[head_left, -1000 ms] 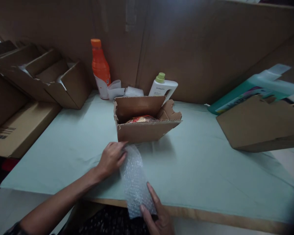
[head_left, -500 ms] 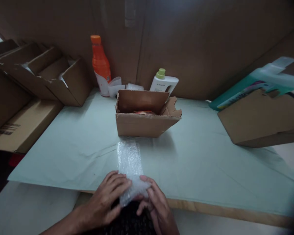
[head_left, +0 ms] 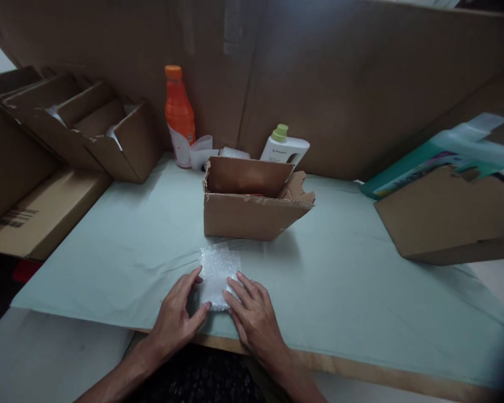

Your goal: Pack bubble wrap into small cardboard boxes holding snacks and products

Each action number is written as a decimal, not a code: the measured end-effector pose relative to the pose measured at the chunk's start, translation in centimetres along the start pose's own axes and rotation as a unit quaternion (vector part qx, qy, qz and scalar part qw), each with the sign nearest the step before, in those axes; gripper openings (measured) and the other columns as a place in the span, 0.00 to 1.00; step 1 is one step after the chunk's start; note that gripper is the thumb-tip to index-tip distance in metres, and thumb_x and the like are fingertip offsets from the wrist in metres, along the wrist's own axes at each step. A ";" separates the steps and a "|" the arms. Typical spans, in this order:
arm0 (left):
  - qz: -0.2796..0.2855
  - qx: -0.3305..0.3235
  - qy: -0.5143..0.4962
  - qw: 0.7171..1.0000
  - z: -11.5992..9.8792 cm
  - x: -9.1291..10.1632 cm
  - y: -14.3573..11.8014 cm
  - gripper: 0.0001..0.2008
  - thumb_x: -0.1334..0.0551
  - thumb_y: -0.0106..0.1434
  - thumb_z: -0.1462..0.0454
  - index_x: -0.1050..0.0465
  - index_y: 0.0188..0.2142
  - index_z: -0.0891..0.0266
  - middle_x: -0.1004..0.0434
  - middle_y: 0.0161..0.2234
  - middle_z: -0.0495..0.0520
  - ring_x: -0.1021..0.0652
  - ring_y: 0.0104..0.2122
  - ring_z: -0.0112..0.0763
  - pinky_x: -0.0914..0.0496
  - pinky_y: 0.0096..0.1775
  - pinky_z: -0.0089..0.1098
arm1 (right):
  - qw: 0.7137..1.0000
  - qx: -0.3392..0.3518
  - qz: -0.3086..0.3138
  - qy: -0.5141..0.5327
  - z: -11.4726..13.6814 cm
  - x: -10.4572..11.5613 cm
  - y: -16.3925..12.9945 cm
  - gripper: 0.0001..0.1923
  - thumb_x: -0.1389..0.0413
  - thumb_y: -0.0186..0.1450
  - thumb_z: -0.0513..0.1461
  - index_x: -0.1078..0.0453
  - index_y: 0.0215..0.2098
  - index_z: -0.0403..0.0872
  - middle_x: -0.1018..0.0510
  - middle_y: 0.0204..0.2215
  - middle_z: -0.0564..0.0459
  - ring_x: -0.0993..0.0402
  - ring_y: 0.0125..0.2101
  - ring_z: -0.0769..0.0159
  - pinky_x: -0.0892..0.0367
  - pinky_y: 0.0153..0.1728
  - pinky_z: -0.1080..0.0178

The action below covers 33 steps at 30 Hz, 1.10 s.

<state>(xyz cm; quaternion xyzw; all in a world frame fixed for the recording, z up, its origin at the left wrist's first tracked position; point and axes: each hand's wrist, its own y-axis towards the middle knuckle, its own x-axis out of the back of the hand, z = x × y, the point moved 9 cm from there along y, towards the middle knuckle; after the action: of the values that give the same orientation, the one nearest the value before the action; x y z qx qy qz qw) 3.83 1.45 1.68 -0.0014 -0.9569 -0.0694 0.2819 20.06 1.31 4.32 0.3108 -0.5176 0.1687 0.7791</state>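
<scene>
Bubble wrap [head_left: 215, 267] folded | left fingers [head_left: 193, 276] apart at edge | right fingers [head_left: 239, 289] spread atop | open carton [head_left: 250, 217]: red sliver [head_left: 254, 195] inside

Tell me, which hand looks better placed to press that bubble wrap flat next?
Probably the right hand: its fingers spread over the bubble wrap, while the left hand sits mostly beside its left edge.
</scene>
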 end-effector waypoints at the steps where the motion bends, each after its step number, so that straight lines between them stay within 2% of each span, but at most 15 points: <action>1: -0.004 -0.002 -0.010 1.000 0.0 0.3 -0.1 0.31 0.38 0.64 0.59 0.40 0.66 0.56 0.24 0.50 0.59 0.21 0.46 0.40 0.25 0.48 0.43 | 1.000 0.005 -0.007 -0.005 0.2 0.4 0.1 0.16 0.46 0.67 0.30 0.27 0.51 0.48 0.23 0.57 0.45 0.33 0.62 0.48 0.32 0.55 0.45; 3: -0.002 0.012 -0.031 0.999 0.2 0.8 0.1 0.30 0.38 0.65 0.58 0.40 0.65 0.56 0.25 0.53 0.61 0.22 0.48 0.42 0.25 0.48 0.44 | 1.000 0.022 0.006 -0.006 0.7 0.9 0.0 0.16 0.46 0.68 0.32 0.27 0.52 0.48 0.25 0.60 0.45 0.34 0.62 0.49 0.33 0.56 0.44; 6: 0.021 0.022 -0.049 0.998 0.4 0.6 1.3 0.27 0.40 0.66 0.57 0.38 0.64 0.58 0.27 0.56 0.62 0.23 0.50 0.43 0.26 0.49 0.46 | 0.998 0.045 0.053 0.002 1.6 1.1 -0.6 0.21 0.45 0.65 0.32 0.29 0.56 0.50 0.29 0.63 0.44 0.35 0.63 0.49 0.34 0.57 0.43; 8: 0.060 -0.003 -0.042 0.997 -0.1 -0.4 2.2 0.28 0.38 0.65 0.56 0.37 0.63 0.58 0.26 0.56 0.62 0.24 0.53 0.45 0.28 0.53 0.48 | 0.997 0.049 0.068 0.003 1.7 0.9 -1.0 0.26 0.44 0.63 0.32 0.32 0.60 0.49 0.31 0.64 0.42 0.36 0.63 0.48 0.34 0.57 0.43; 11: 0.100 -0.043 -0.010 0.994 -0.7 -2.0 2.8 0.30 0.39 0.65 0.61 0.40 0.65 0.57 0.23 0.53 0.60 0.24 0.50 0.44 0.29 0.53 0.50 | 0.998 0.035 0.059 -0.004 1.2 0.3 -1.4 0.29 0.46 0.63 0.30 0.34 0.62 0.46 0.30 0.64 0.40 0.35 0.63 0.48 0.33 0.56 0.42; 14: 0.089 -0.064 0.013 0.994 -0.8 -2.4 2.8 0.29 0.45 0.66 0.68 0.43 0.67 0.57 0.21 0.49 0.58 0.23 0.47 0.42 0.28 0.51 0.48 | 0.998 0.042 0.051 0.021 0.8 -0.2 -1.4 0.27 0.49 0.62 0.28 0.32 0.59 0.45 0.26 0.61 0.42 0.32 0.61 0.50 0.34 0.57 0.44; 16: 0.072 -0.083 0.009 0.994 -1.0 -1.9 2.4 0.29 0.45 0.67 0.68 0.44 0.67 0.56 0.23 0.51 0.58 0.24 0.49 0.41 0.29 0.52 0.47 | 0.995 0.051 0.045 0.069 0.6 0.0 -1.1 0.27 0.50 0.62 0.27 0.32 0.58 0.44 0.23 0.58 0.43 0.30 0.59 0.52 0.34 0.57 0.44; 19: 0.073 -0.131 -0.002 0.989 -2.0 -0.8 1.4 0.30 0.40 0.68 0.61 0.45 0.68 0.55 0.34 0.62 0.62 0.31 0.60 0.46 0.33 0.58 0.50 | 0.986 -0.020 0.035 0.160 -1.1 0.6 -0.6 0.24 0.49 0.65 0.29 0.30 0.57 0.46 0.19 0.50 0.45 0.25 0.52 0.55 0.31 0.53 0.49; 21: 0.103 -0.171 -0.002 0.980 -2.8 -0.7 0.8 0.32 0.38 0.67 0.57 0.45 0.68 0.55 0.35 0.64 0.62 0.34 0.62 0.48 0.36 0.60 0.51 | 0.972 -0.101 0.036 0.207 -2.8 0.5 -0.5 0.19 0.47 0.67 0.32 0.28 0.54 0.49 0.18 0.46 0.47 0.24 0.47 0.58 0.28 0.49 0.53; 23: 0.129 -0.182 0.005 0.975 -3.0 -1.1 0.9 0.27 0.40 0.69 0.59 0.41 0.65 0.55 0.26 0.55 0.59 0.27 0.54 0.44 0.32 0.55 0.47 | 0.961 -0.159 0.037 0.223 -4.0 0.2 -0.7 0.15 0.46 0.68 0.35 0.26 0.53 0.49 0.18 0.44 0.48 0.23 0.44 0.59 0.27 0.45 0.56; 25: 0.131 -0.150 0.023 0.980 -2.4 -1.8 2.0 0.19 0.44 0.71 0.63 0.35 0.61 0.57 0.20 0.45 0.56 0.23 0.44 0.38 0.28 0.49 0.42 | 0.966 -0.179 0.008 0.187 -4.6 0.6 -0.7 0.15 0.45 0.69 0.38 0.27 0.53 0.49 0.18 0.42 0.47 0.23 0.41 0.58 0.27 0.42 0.56; 27: 0.118 -0.108 0.055 0.986 -1.5 -2.6 3.7 0.16 0.45 0.71 0.63 0.30 0.56 0.59 0.20 0.42 0.56 0.22 0.40 0.37 0.27 0.45 0.41 | 0.979 -0.165 -0.052 0.107 -4.4 2.0 -0.6 0.17 0.45 0.70 0.40 0.30 0.57 0.47 0.18 0.44 0.44 0.23 0.43 0.55 0.28 0.43 0.53; 29: 0.109 -0.082 0.096 0.986 -1.0 -3.3 5.2 0.16 0.44 0.69 0.63 0.29 0.55 0.60 0.21 0.43 0.58 0.22 0.41 0.40 0.27 0.46 0.42 | 0.988 -0.121 -0.095 0.029 -3.3 3.2 -0.4 0.20 0.45 0.70 0.40 0.33 0.59 0.46 0.21 0.50 0.40 0.26 0.48 0.51 0.31 0.47 0.49; 30: 0.104 -0.074 0.114 0.985 -0.9 -3.5 5.8 0.16 0.43 0.69 0.62 0.28 0.55 0.60 0.22 0.43 0.58 0.23 0.42 0.40 0.27 0.45 0.42 | 0.992 -0.091 -0.090 0.007 -2.6 3.3 -0.1 0.21 0.44 0.70 0.40 0.33 0.60 0.46 0.23 0.53 0.39 0.27 0.51 0.50 0.33 0.50 0.47; 33: 0.078 -0.050 0.116 0.989 -0.8 -3.1 6.5 0.17 0.42 0.67 0.61 0.28 0.55 0.61 0.24 0.41 0.58 0.24 0.40 0.41 0.27 0.44 0.43 | 1.000 -0.020 -0.004 -0.003 -1.7 1.6 1.0 0.22 0.42 0.67 0.38 0.32 0.59 0.46 0.24 0.56 0.39 0.29 0.55 0.47 0.35 0.53 0.44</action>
<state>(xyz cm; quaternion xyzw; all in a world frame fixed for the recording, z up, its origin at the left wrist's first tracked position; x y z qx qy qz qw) 7.10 7.92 1.54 -0.0824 -0.9100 -0.0947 0.3951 21.32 3.02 5.64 0.2979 -0.5218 0.1539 0.7844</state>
